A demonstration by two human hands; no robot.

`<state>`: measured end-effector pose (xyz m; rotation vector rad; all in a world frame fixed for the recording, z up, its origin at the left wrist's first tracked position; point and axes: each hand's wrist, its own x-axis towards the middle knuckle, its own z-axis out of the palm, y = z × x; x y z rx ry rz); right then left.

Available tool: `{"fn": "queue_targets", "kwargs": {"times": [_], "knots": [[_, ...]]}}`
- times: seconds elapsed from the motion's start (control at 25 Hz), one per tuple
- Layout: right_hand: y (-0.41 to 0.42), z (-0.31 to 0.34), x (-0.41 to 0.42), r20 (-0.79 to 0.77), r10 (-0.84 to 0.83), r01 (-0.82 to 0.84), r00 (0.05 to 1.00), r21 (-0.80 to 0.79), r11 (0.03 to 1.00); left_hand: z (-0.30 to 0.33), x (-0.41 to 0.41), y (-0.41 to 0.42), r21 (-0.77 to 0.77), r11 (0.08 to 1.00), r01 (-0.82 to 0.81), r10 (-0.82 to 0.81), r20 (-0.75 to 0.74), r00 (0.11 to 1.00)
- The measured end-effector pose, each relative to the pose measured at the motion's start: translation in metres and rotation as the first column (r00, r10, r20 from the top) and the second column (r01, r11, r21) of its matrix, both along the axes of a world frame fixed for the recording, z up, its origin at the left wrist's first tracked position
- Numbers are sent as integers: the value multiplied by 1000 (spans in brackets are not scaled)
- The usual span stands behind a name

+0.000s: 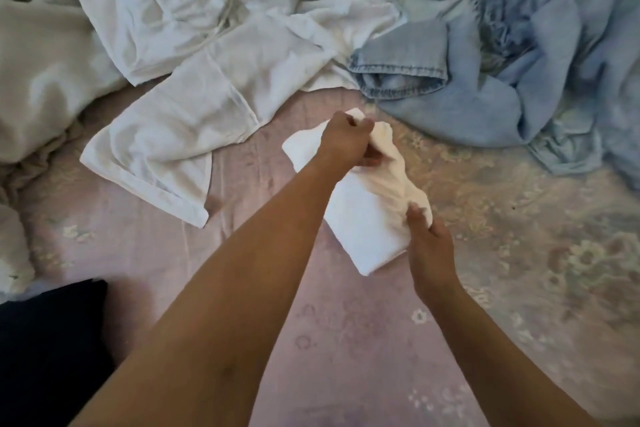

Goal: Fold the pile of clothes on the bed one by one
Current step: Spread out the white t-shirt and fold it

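Observation:
A small white garment (pixel 360 218), folded into a compact bundle, is lifted a little over the pink flowered bedsheet (pixel 346 340). My left hand (pixel 346 140) grips its far end with curled fingers. My right hand (pixel 427 239) pinches its near right corner. Behind them lies the unfolded pile: white clothes (pixel 194 55) spread at the centre and left, and light blue denim clothes (pixel 485 55) heaped at the right.
A beige blanket or garment (pixel 38 80) is bunched along the left edge. A dark fabric (pixel 48 350) lies at the lower left corner. Bare sheet shows between me and the pile.

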<state>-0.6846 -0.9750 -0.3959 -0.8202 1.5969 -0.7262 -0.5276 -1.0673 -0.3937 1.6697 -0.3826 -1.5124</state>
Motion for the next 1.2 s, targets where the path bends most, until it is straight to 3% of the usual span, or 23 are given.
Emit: {"fn": "queue_targets", "kwargs": {"times": [0.08,0.12,0.16,0.24,0.28,0.32,0.36,0.4,0.52,0.6,0.72,0.84,0.96,1.04,1.2], "knots": [[-13,-10,-12,-131,27,-26,991,11,1000,-8,-11,0,-84,993,84,-73,130,989],[-17,-16,-17,-221,68,-65,973,21,998,-14,-9,9,-135,976,171,-124,297,947],[-20,-20,-21,-294,110,-101,950,44,994,-21,-5,21,-171,943,285,-164,506,847],[-25,-25,-26,-383,173,-159,908,69,985,-44,6,49,-160,794,586,-220,824,522],[-26,-29,-28,-410,191,-178,892,69,982,-57,11,60,-57,673,737,-244,924,294],[-28,-34,-29,-444,210,-197,871,78,977,-71,15,68,83,549,831,-241,969,63],[-29,-40,-33,-468,225,-212,855,81,974,-86,16,73,197,452,870,-230,968,-100],[-30,-48,-36,-489,251,-235,836,96,967,-98,17,75,262,399,879,-226,957,-183],[-33,-64,-41,-534,304,-264,789,152,952,-115,13,76,309,389,868,-248,942,-224],[-38,-66,-40,-519,273,-202,810,189,961,-111,9,73,307,398,865,-200,949,-245],[-42,-60,-40,-359,236,-147,903,258,955,-94,1,58,336,286,897,-139,941,-308],[-44,-65,-43,-260,236,-144,936,329,933,-100,-1,47,410,212,887,-177,909,-378],[-54,-56,-43,-115,274,-215,955,372,903,-91,-1,37,531,153,833,-103,847,-521],[-63,-41,-42,-60,336,-294,940,357,887,-62,-4,11,581,42,813,-4,813,-582],[-63,-15,-35,-138,467,-431,874,226,874,-18,-31,-35,782,-279,557,-73,562,-824]]}}
